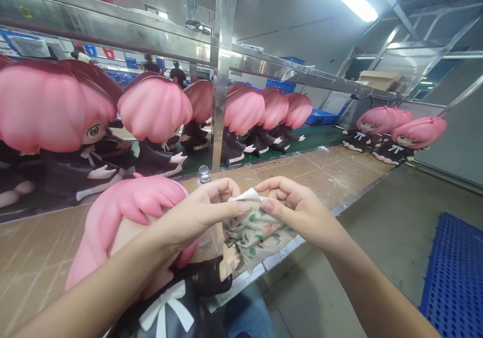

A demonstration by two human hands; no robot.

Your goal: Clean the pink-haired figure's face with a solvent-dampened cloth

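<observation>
A large pink-haired doll [128,217] in a black dress with a white bow lies close to me at the front edge of the bench. My left hand [207,207] reaches over its head and pinches the top edge of a stained white cloth [256,232]. My right hand [290,202] pinches the same cloth from the other side, thumb and forefinger closed on it. The cloth hangs between both hands, above the doll's small hand [230,260].
A cardboard-covered bench [332,172] runs left to right. Behind it, a green belt [320,139] carries several identical pink-haired dolls [154,121]. A steel post [222,76] and shelf rail cross in front. More dolls [400,137] sit far right. A blue pallet [453,272] lies on the floor.
</observation>
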